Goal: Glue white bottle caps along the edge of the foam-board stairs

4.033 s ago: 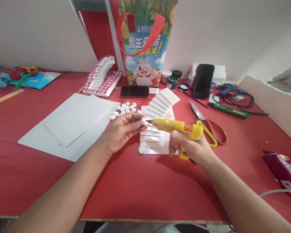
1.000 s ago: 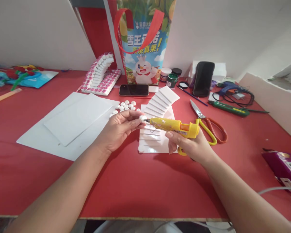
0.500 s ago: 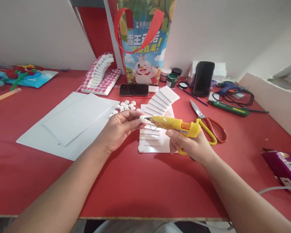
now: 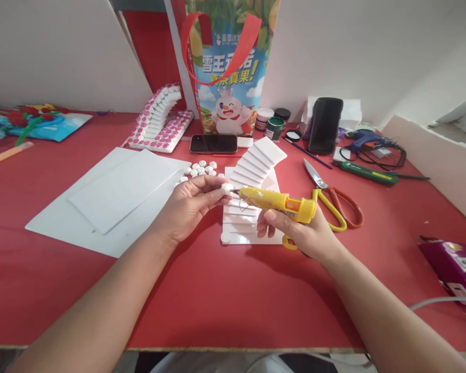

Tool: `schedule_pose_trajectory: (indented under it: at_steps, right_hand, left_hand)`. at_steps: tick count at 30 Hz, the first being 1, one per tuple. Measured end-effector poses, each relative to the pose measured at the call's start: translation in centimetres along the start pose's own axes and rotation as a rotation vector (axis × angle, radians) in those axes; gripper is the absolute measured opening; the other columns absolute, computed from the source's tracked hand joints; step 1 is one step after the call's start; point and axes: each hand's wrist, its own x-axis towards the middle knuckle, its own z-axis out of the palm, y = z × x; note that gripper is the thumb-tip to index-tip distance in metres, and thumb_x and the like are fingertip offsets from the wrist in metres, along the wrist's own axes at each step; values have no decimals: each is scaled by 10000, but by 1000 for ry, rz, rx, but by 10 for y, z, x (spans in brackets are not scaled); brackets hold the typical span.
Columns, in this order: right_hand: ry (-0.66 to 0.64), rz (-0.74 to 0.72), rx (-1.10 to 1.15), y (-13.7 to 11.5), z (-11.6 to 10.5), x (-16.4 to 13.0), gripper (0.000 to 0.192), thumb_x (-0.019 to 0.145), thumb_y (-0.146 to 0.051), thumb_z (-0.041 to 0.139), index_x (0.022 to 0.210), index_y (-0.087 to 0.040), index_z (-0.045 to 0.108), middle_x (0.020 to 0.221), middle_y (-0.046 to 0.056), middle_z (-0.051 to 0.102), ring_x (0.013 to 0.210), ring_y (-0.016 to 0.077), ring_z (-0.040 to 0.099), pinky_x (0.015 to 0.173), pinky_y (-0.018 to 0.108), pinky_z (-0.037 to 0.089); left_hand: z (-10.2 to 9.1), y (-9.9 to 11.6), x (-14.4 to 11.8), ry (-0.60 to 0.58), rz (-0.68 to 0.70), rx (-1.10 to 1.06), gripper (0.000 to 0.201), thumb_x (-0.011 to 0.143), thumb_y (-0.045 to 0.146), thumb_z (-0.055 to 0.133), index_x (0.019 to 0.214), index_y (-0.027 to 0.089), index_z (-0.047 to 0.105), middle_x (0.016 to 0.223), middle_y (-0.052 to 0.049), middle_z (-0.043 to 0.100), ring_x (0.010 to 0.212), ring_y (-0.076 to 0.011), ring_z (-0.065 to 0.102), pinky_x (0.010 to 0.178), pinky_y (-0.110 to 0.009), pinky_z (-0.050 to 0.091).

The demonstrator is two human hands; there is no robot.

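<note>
Two-handed, held a small white piece (image 4: 227, 188) clamped in the fingers of the left hand (image 4: 184, 207) over the fanned white slats (image 4: 270, 151) and aimed the yellow glue gun (image 4: 270, 198), clasped in the right hand (image 4: 306, 233), lengthwise leftward with its nozzle (image 4: 235, 191) against or just beside the piece.

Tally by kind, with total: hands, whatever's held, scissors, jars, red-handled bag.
Left hand: 1
Right hand: 1
Yellow glue gun: 1
Held white piece: 1
Scissors: 1
Jars: 3
Red-handled bag: 1
Total: 9
</note>
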Motion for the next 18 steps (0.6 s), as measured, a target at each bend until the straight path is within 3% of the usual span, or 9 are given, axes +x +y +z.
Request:
schedule_pose_trajectory:
  at_steps: [9, 18]
  right_hand:
    - [57, 21, -26, -1, 1, -1, 468, 841, -568, 753, 619, -163, 677, 537, 48, 653, 486, 143, 609, 489, 261, 521]
    - [48, 43, 9, 1, 4, 0, 455, 837, -554, 769, 611, -180, 645, 480, 14, 613, 427, 128, 573, 424, 241, 478]
  left_hand:
    - [-1, 0, -2, 16, -19, -1, 251, 680, 199, 929, 904, 180, 819, 921, -21, 777, 810, -114, 733, 834, -232, 615]
    - [-1, -1, 0, 1, -22, 6, 251, 690, 214, 926, 914, 179, 817, 915, -33, 775, 818, -135, 736, 842, -263, 617]
